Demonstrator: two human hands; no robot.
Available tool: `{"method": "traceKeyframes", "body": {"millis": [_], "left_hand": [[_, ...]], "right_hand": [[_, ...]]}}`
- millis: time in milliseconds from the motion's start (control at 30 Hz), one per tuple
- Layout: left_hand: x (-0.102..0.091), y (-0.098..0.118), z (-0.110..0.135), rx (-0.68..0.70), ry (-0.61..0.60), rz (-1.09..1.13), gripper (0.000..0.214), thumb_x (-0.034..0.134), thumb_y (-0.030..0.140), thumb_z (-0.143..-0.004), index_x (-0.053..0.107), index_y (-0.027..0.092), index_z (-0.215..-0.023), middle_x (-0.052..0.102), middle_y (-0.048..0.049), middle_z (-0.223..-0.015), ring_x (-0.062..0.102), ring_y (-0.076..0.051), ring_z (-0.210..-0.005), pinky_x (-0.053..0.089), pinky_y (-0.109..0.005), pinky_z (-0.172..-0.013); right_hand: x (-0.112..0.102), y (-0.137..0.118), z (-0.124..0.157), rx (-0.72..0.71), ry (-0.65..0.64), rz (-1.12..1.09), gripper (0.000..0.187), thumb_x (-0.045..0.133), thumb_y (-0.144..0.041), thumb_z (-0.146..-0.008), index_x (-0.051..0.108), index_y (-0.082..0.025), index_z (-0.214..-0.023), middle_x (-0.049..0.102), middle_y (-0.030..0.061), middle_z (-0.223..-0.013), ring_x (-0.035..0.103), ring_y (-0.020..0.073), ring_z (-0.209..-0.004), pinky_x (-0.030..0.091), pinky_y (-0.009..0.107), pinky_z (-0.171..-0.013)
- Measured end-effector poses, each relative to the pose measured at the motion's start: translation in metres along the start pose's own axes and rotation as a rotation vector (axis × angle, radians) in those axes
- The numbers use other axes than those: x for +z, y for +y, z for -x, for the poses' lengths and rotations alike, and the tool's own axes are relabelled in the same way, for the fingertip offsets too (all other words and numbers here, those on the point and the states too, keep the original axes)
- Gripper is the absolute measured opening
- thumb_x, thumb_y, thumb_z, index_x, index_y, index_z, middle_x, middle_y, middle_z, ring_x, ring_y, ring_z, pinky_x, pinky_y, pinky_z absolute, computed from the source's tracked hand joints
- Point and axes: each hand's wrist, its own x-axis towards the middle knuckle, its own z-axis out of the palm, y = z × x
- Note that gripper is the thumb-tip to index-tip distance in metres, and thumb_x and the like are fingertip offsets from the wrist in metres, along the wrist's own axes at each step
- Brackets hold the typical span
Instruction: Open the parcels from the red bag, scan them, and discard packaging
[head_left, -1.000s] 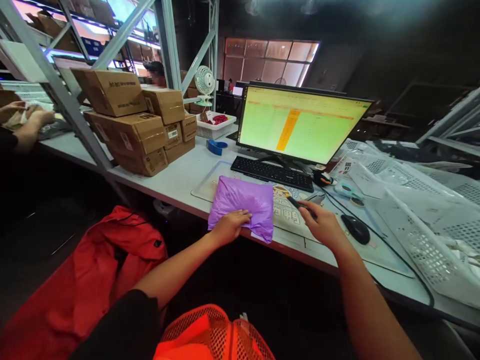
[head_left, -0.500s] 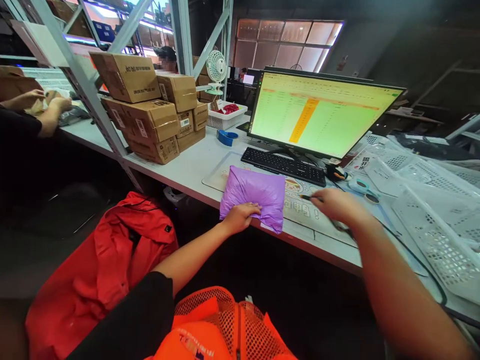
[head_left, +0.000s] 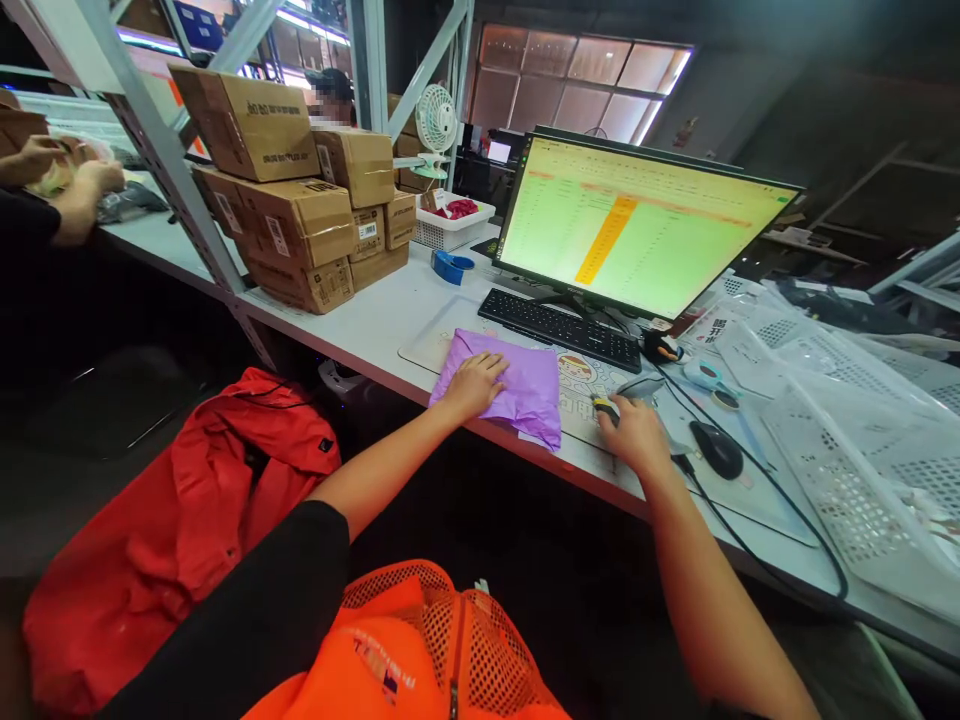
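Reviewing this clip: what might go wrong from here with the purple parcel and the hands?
The parcel lies at the front edge of the desk under the left hand, so a tug could tip it off.

The right hand holds a small tool, too unclear to identify; if sharp, it might nick the parcel.

The mouse sits just beside the right hand and might get knocked.

The right hand (head_left: 636, 434) covers most of a yellow-tipped tool (head_left: 604, 403); its kind is unclear. The left hand (head_left: 474, 385) hides part of the purple mailer (head_left: 529, 388). Text on the monitor (head_left: 652, 225) is too small to read. The bottom edge crops the orange mesh vest (head_left: 491, 655).
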Motion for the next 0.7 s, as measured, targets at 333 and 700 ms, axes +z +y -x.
{"method": "traceKeyframes", "body": {"millis": [333,700], "left_hand": [[0.016,-0.002,0.007,0.049,0.109,-0.037,0.019,0.052,0.02,-0.104,0.07,0.017,-0.099,0.072,-0.0114,-0.103,0.065,-0.027,-0.107,0.048,-0.043,-0.099],[0.018,-0.007,-0.005,0.137,0.064,-0.03,0.026,0.038,0.025,-0.106,0.057,0.018,-0.091,0.065,-0.0104,-0.089,0.063,-0.026,-0.092,0.049,-0.04,-0.088]], "right_hand": [[-0.009,-0.117,-0.093,-0.519,-0.05,-0.418,0.045,0.06,-0.025,-0.1,0.064,-0.012,-0.142,0.056,0.0152,-0.15,0.05,0.0262,-0.141,0.035,0.039,-0.124],[0.028,-0.151,-0.129,-0.465,-0.33,-0.228,0.06,0.061,-0.036,-0.1,0.051,-0.025,-0.159,0.055,0.0111,-0.153,0.054,0.0308,-0.139,0.038,0.046,-0.121]]}}
